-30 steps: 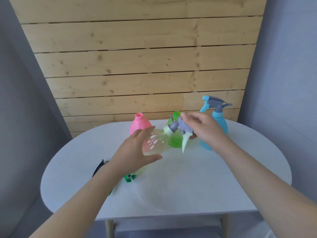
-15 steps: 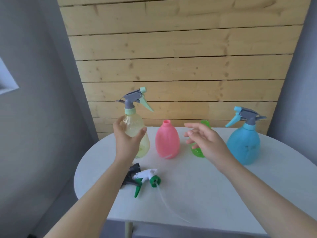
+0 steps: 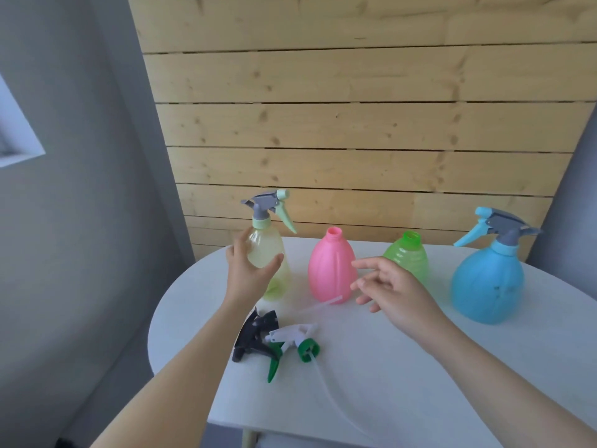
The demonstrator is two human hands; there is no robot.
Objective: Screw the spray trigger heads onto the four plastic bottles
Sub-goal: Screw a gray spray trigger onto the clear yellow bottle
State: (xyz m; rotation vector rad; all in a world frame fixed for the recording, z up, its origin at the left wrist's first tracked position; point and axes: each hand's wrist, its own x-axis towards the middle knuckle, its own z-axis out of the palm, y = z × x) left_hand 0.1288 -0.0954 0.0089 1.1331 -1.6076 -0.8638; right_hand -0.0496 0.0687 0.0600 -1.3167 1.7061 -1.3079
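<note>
The yellow bottle (image 3: 269, 263), a second ago tilted between both hands while its head was turned on, now stands upright on the table (image 3: 420, 367) left of the pink bottle (image 3: 329, 270). The left hand (image 3: 250, 270) still wraps its body; the right hand (image 3: 387, 286) has let go and hovers slack, holding nothing, just right of the pink bottle. Two are done, counting the blue bottle (image 3: 487, 282) far right. The pink bottle and the green bottle (image 3: 408, 257) behind the right hand stay uncapped. The black head (image 3: 255, 334) and white-green head (image 3: 290, 344) lie in front of the pink bottle.
</note>
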